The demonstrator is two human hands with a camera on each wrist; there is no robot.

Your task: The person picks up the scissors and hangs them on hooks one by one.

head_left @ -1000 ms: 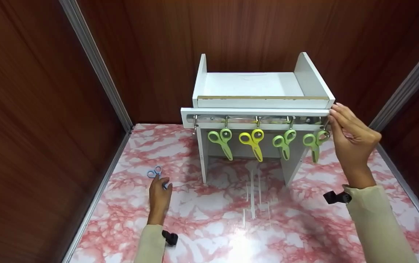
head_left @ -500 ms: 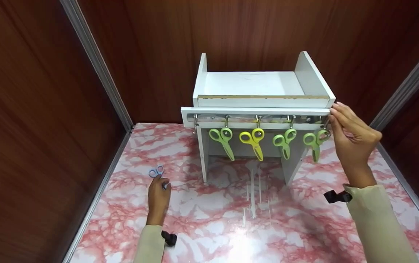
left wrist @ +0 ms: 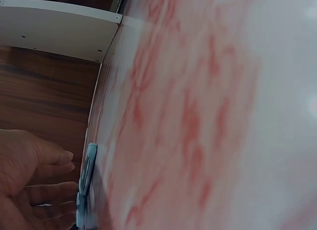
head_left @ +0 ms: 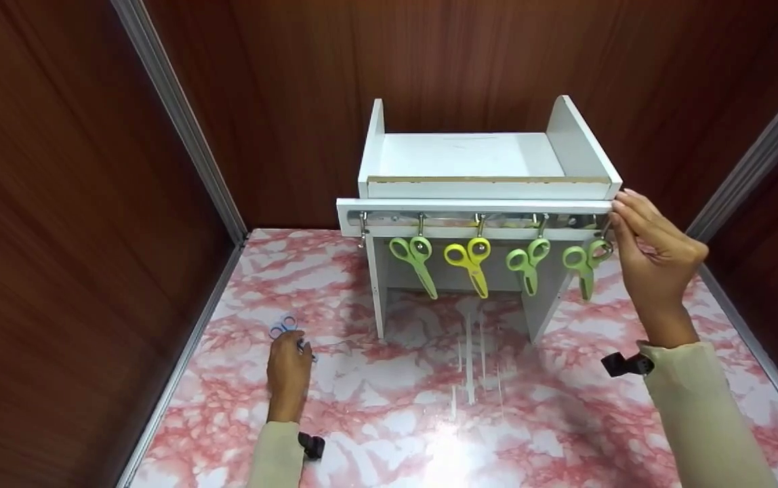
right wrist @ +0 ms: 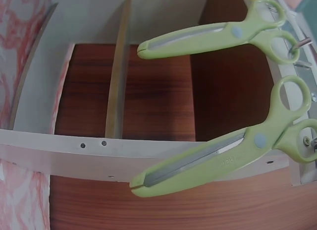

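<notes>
Blue-handled scissors [head_left: 284, 327] lie on the marbled table under the fingertips of my left hand [head_left: 289, 373]. In the left wrist view the fingers [left wrist: 52, 193] reach to the blue scissors [left wrist: 87, 173], with the thumb held apart from the other fingers. My right hand [head_left: 660, 261] pinches the right end of the white hook rail [head_left: 484, 205] on the shelf front. From its hooks hang yellow scissors [head_left: 476, 268] and three green pairs, among them the leftmost green scissors [head_left: 419, 264]. Close in the right wrist view are green scissors [right wrist: 223, 155]; the right hand is outside that view.
The white shelf unit [head_left: 585, 142] stands upright at the back of the table [head_left: 375, 400]. Its leftmost hook [head_left: 363, 227] carries nothing. Dark wooden panels [head_left: 260, 102] close in the back and sides, with metal strips along the table's side edges.
My left hand and the blue scissors have shifted slightly toward the lower left. The leftmost green scissors have swung a little to the right. My right hand stays on the rail's end.
</notes>
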